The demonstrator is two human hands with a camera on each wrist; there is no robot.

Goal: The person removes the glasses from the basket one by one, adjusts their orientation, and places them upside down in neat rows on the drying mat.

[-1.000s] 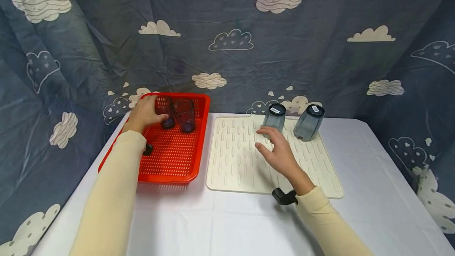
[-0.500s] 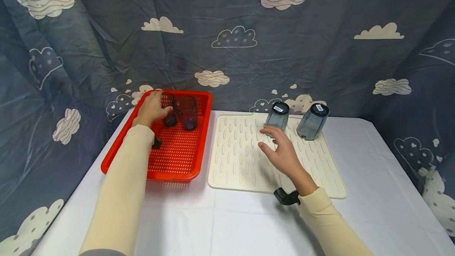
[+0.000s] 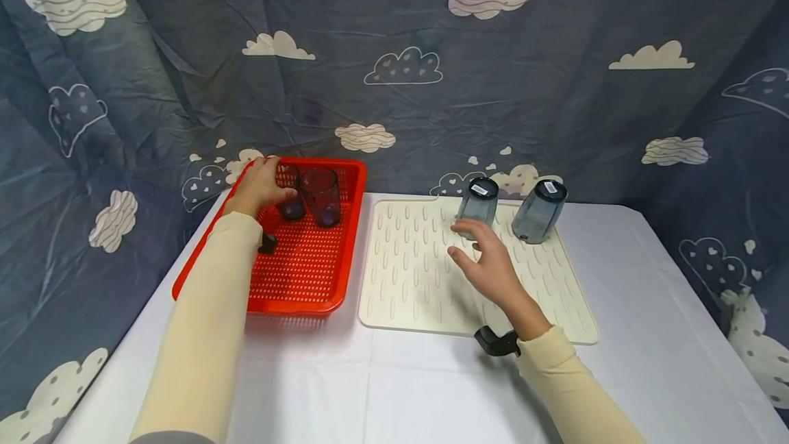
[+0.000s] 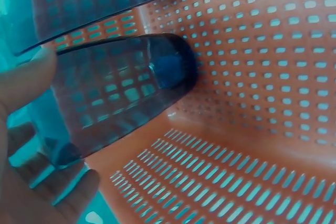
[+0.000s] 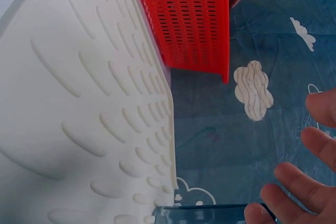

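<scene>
My left hand (image 3: 255, 187) reaches into the back left of a red perforated basket (image 3: 353, 238). It grips a dark tinted drinking glass (image 4: 123, 85) near its rim, the thumb along one side and the fingers round the other. Beside that glass a second drinking glass (image 3: 321, 197) leans in the basket. Over the cream ribbed mat (image 3: 401, 273), my right hand (image 3: 487, 259) hovers with nothing in it, fingers loosely bent and apart. Just beyond it, two grey tinted glasses, a left one (image 3: 477, 201) and a right one (image 3: 540, 211), stand upside down on the mat.
A white cloth covers the table (image 3: 320, 382). Behind it and along both sides hangs a dark blue curtain (image 3: 394, 19) with cloud prints. The basket stands left of the mat, a narrow strip of table between them.
My left hand has shifted slightly right and deeper into the basket, closing round the left glass. My right hand stays nearly still over the mat. The head view has shifted slightly.
</scene>
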